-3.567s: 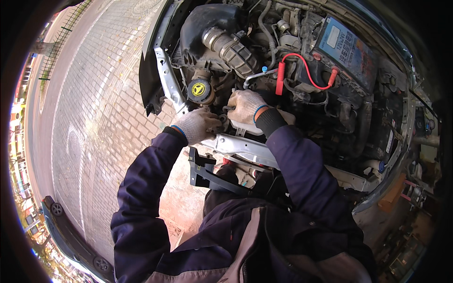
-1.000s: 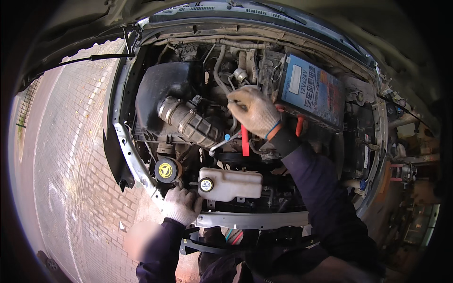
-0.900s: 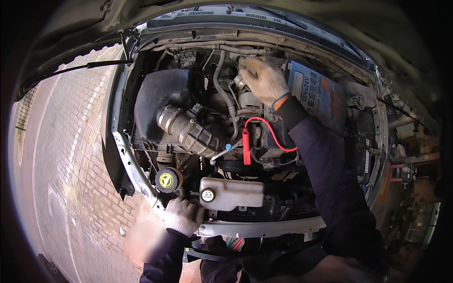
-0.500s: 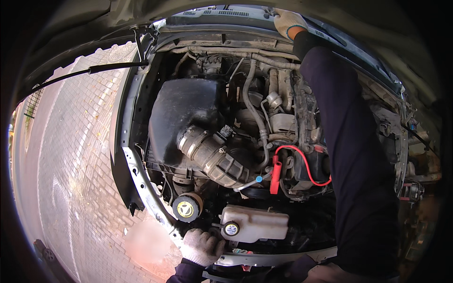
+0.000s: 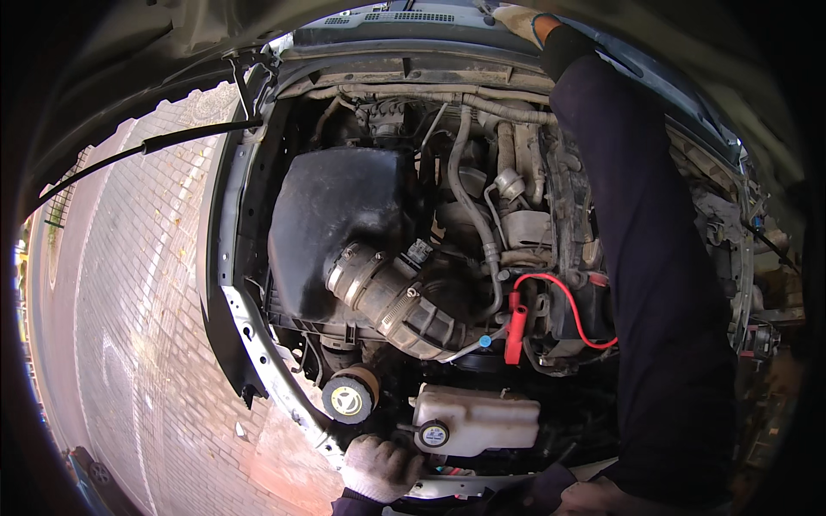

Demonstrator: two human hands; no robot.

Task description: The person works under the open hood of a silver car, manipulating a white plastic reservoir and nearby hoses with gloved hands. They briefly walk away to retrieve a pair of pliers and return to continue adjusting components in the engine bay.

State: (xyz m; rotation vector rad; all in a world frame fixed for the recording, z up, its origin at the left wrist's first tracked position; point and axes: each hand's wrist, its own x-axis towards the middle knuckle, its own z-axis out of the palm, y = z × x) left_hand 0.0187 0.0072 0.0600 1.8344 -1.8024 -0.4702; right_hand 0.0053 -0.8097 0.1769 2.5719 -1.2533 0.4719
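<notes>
My gloved left hand [image 5: 381,467] is closed over the metal front crossmember [image 5: 449,487], near the white plastic reservoir [image 5: 477,421] and a black cap with a yellow-ringed label [image 5: 348,400]. My gloved right hand [image 5: 523,21] reaches across the engine bay to the cowl below the windshield [image 5: 409,19]. Its fingers are curled at a small part that I cannot make out. My dark right sleeve covers much of the engine bay's right side. Below that reach sit a red clamp [image 5: 517,335] with a red cable [image 5: 572,310], and a black air box [image 5: 335,206] with a ribbed hose [image 5: 391,310].
The raised hood [image 5: 172,43] arches overhead, with a thin black strut [image 5: 185,133] on the left. Brick paving [image 5: 155,284] and part of a parked car [image 5: 95,469] lie beyond the left fender. A cluttered area [image 5: 770,344] shows at the far right.
My right hand has moved from beside the reservoir, across the engine, up to the windshield's base. My left hand remains at the front crossmember. The view has tilted toward the engine's rear.
</notes>
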